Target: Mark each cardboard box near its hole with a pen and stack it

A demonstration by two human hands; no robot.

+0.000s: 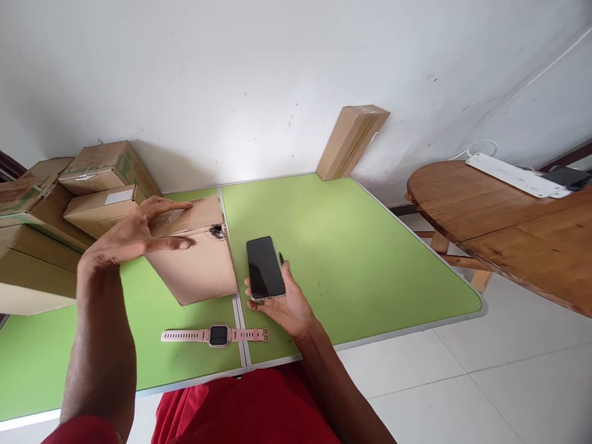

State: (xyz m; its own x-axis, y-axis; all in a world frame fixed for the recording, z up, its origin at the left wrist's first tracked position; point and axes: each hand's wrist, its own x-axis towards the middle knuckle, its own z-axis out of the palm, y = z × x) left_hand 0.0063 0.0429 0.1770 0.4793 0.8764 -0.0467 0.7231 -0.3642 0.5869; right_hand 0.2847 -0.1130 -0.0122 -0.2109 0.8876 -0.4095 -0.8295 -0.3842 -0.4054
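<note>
My left hand (134,231) spans the top of a cardboard box (198,268), thumb on its near face and index finger along the top; the other fingers are partly hidden. A dark, ragged hole (216,230) marks the box's upper right corner. In my right hand (291,302) lies a smartphone (264,268), its dark screen facing up, held above the green table (351,246). A small black piece (281,258) sticks out by my right thumb; its kind is unclear. Below the box, a pink-strapped smartwatch (219,335) lies flat with its band stretched out.
Several cardboard boxes (41,246) are stacked at the table's left end. One long narrow carton (351,142) leans on the wall at the back edge. To the right stands a wooden table (504,216) bearing a white power strip (513,174) and a black device (571,177).
</note>
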